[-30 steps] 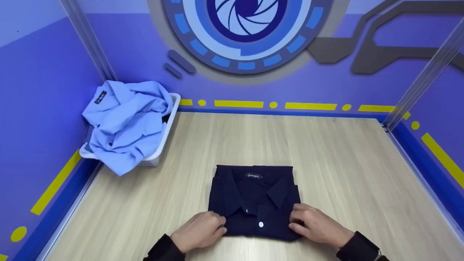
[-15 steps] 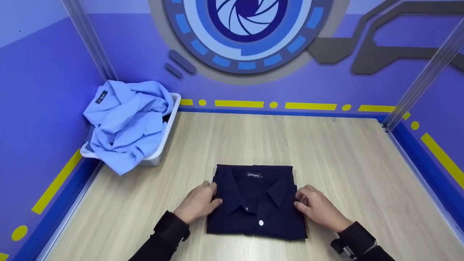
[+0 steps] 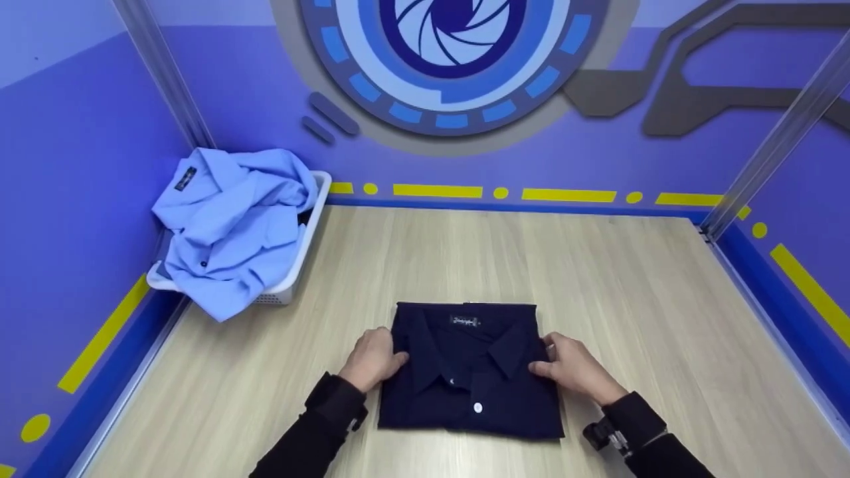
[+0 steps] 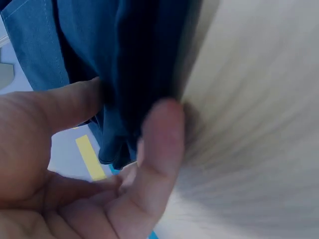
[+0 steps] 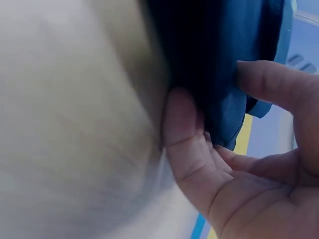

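A folded dark navy shirt point(image 3: 465, 411) lies on the table, collar and neck label facing up, with a white button at its front. My left hand point(image 3: 373, 358) pinches its left side, thumb on top and fingers at the lower edge. On the opposite side my right hand point(image 3: 576, 364) pinches the shirt the same way. In the left wrist view, the layered edge of the navy shirt point(image 4: 144, 50) sits between thumb and fingers. The right wrist view has the shirt's edge point(image 5: 214, 45) between the thumb and the curled fingers; some fingertips are hidden beneath the cloth.
A white basket point(image 3: 309, 245) stands at the back left corner of the wooden table point(image 3: 597, 279). Over its rim hangs a crumpled light blue shirt point(image 3: 232, 212). Purple-blue panels point(image 3: 226, 86) with metal posts close off the back and both sides.
Both hands have moved from the front corners of the navy shirt up along its sides, away from the body. They now pinch its edges midway. The shirt's front corners have spread out slightly.
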